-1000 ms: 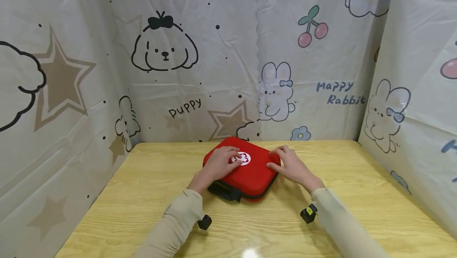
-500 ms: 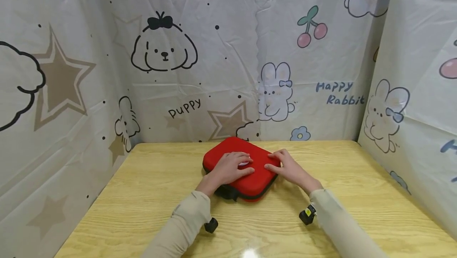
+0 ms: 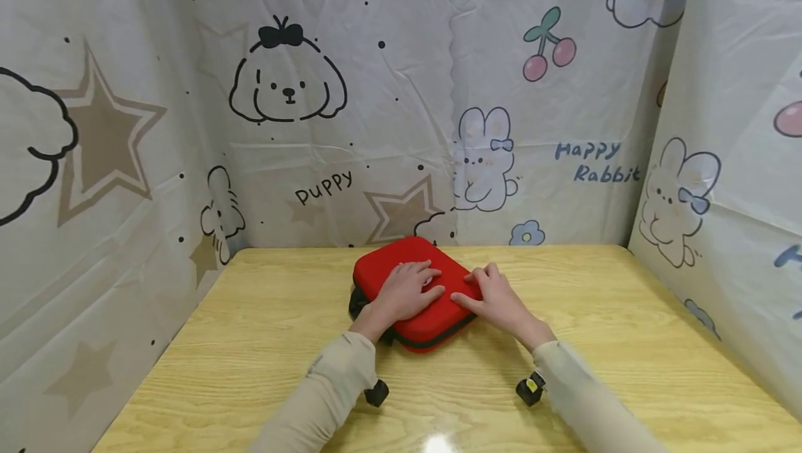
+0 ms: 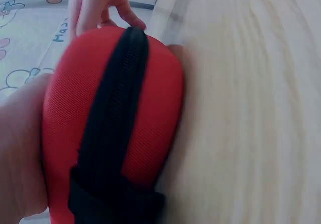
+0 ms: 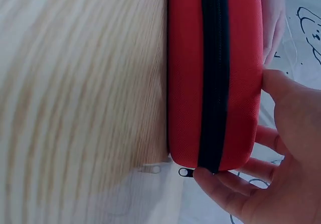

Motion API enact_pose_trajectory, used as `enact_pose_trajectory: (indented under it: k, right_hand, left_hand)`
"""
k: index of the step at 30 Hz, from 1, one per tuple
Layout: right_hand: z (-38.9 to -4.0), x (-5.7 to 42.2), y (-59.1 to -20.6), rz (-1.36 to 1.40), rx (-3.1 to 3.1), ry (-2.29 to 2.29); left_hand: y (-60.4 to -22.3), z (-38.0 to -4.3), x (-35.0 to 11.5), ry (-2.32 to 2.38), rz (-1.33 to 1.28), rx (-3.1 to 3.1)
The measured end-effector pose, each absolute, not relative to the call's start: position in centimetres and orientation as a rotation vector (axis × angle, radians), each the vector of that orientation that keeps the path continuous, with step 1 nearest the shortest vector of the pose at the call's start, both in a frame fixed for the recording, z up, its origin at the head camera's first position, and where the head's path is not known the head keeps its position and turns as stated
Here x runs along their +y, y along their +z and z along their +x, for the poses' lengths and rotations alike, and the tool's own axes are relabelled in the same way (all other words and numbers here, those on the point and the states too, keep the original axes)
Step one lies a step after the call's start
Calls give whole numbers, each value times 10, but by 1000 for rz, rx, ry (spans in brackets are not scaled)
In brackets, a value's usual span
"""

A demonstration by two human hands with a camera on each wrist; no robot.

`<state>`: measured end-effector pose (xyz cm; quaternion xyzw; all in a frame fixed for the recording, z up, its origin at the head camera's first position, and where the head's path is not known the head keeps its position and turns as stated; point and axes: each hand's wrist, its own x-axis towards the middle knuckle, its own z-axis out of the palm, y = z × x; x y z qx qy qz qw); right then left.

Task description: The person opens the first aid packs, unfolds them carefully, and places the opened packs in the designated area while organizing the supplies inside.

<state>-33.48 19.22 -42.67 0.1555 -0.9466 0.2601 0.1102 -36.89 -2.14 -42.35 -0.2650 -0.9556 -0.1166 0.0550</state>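
A red first-aid case [image 3: 432, 322] lies closed on the table, its white round emblem mostly covered by my left hand [image 3: 404, 293]. That hand rests on the lid with relaxed fingers spread. At the case's right corner my right hand [image 3: 499, 303] grips it, thumb on the lid and fingers bent round the end. A black zipper band [image 4: 113, 113] runs round the side, with a black strap handle [image 4: 115, 199] near the left wrist camera. In the right wrist view, a metal zipper pull [image 5: 186, 172] hangs right beside a fingertip on the band.
The case stands on a light wood table [image 3: 250, 355] towards its back edge. A patterned cloth curtain [image 3: 351, 56] closes in the back and both sides. Black wrist cameras hang under both sleeves.
The case has turned clockwise, its handle swinging from the front left round to the left. My left hand has slid right over the emblem; my right hand has moved slightly left with the corner.
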Motion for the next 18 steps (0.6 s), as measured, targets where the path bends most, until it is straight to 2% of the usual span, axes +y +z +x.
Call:
enact_pose_trajectory:
  k: [11, 18]
  right_hand:
    - [-346, 222, -428, 655, -2713, 900]
    - [-358, 240, -432, 604, -2685, 904]
  left_hand:
    - [-429, -365, -25, -358, -808, -2885]
    - [-431, -367, -25, -399, -817, -2863]
